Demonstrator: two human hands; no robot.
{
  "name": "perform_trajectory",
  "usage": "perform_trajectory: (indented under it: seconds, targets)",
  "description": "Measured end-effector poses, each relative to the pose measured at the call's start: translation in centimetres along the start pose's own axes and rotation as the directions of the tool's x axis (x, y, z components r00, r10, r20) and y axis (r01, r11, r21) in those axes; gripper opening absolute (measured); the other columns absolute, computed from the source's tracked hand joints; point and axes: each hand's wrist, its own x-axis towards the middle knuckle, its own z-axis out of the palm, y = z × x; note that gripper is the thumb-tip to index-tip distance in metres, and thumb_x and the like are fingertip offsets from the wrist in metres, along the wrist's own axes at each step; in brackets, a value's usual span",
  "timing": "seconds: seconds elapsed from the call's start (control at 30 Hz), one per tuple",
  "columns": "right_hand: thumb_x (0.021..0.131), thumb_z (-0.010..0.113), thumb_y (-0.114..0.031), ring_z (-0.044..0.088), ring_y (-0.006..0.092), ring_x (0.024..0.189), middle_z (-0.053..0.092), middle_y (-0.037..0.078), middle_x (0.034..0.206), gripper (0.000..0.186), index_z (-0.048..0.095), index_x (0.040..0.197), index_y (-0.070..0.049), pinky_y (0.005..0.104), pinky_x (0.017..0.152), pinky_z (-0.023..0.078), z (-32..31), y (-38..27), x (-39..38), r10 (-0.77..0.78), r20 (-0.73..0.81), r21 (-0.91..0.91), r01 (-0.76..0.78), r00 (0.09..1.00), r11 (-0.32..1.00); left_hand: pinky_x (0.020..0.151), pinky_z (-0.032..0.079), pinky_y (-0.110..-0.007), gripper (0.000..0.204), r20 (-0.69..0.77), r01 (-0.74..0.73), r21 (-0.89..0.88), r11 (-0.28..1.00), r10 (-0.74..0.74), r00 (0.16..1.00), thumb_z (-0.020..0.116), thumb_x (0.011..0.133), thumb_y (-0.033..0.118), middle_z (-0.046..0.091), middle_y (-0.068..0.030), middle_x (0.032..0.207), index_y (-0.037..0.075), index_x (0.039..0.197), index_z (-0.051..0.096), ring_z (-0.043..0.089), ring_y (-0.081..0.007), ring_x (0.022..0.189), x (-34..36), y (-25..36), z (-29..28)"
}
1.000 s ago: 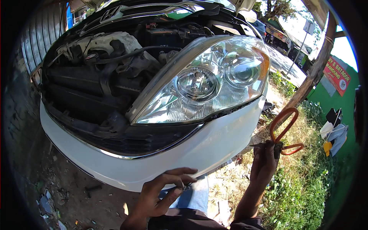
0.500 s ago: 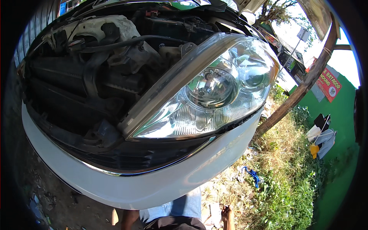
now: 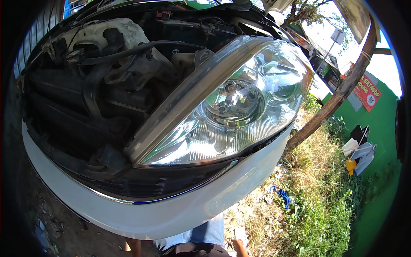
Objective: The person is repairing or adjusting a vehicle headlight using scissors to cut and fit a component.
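A large clear headlight [image 3: 233,103] sits at the front corner of a white car, over the white bumper [image 3: 171,220]. My left hand [image 3: 134,246] hangs low at the bottom edge, mostly behind the bumper, so its fingers are hidden. Just right of my jeans, my right hand [image 3: 239,247] shows small at the bottom edge, below the bumper and apart from the headlight. How its fingers are held is too small to make out. Neither hand visibly touches the car.
Left of the headlight the engine bay [image 3: 85,94] lies uncovered, with dark hoses and plastic parts. A slanted wooden post [image 3: 332,107] rises at right, before a green wall [image 3: 372,141]. Grass and weeds [image 3: 317,192] with a blue cloth [image 3: 282,197] cover the ground there.
The view has shifted slightly, so the headlight's lower end sits lower and further left. My right hand has moved left and down, closer to my jeans.
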Motion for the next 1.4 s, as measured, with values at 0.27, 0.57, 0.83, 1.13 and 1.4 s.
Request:
perform_trajectory:
  seconds: [0.27,0.57,0.83,1.13,1.4]
  targets:
    - [0.111,0.041,-0.032,0.048,0.0312,0.136,0.052,0.020,0.145,0.049,0.047,0.148,0.000,0.0464,0.114,0.037,-6.1,-37.3,-23.2,-0.760,-0.600,0.225,0.964,0.250,0.140,0.095,0.053,-0.039,0.044,-0.235,-0.014,-0.914,0.406,-0.500,0.834,0.043,0.108,0.030,0.063,-0.0161,0.128,-0.004,0.134,0.055,0.063,-0.0263,0.113,3.6,10.3,-3.0]
    - [0.107,0.026,-0.055,0.044,0.0411,0.142,0.044,0.029,0.152,0.077,0.023,0.157,0.004,0.0546,0.121,0.028,-4.1,-53.9,-37.2,-0.434,-0.805,-0.031,0.759,-0.404,-0.650,0.094,0.058,-0.050,0.060,-0.703,-0.350,-0.322,0.879,0.026,0.710,0.042,0.105,0.045,0.062,-0.0206,0.134,-0.003,0.139,0.054,0.066,-0.0363,0.114,7.4,15.8,-3.5]
    - [0.108,0.020,-0.060,0.033,0.0364,0.149,0.035,0.024,0.158,0.078,0.026,0.157,0.001,0.0528,0.124,0.021,-1.5,-54.9,-39.7,-0.697,-0.542,0.007,0.827,-0.470,-0.563,0.099,0.054,-0.052,0.064,-0.646,-0.381,-0.614,0.691,-0.161,0.746,0.041,0.104,0.049,0.059,-0.0196,0.140,-0.001,0.143,0.052,0.062,-0.0371,0.121,6.8,15.2,-3.6]
    - [0.110,0.037,-0.040,0.032,0.0444,0.150,0.039,0.026,0.158,0.062,0.040,0.155,0.002,0.0534,0.122,0.022,-1.7,-55.8,-40.5,-0.745,-0.360,-0.096,0.816,-0.562,-0.569,0.106,0.049,-0.054,0.069,-0.423,-0.376,-0.873,0.312,-0.099,0.900,0.039,0.103,0.054,0.055,-0.0183,0.146,0.001,0.146,0.049,0.057,-0.0380,0.129,8.3,12.3,-4.1]
    - [0.109,0.038,-0.040,0.023,0.0427,0.154,0.032,0.020,0.163,0.056,0.045,0.156,-0.012,0.0595,0.123,0.013,-2.6,-55.2,-39.9,-0.794,-0.317,-0.103,0.851,-0.519,-0.515,0.116,0.039,-0.062,0.083,0.057,-0.127,-0.923,-0.364,-0.454,0.889,0.032,0.098,0.069,0.047,-0.0170,0.156,0.008,0.152,0.046,0.047,-0.0415,0.141,10.0,14.9,-2.8]
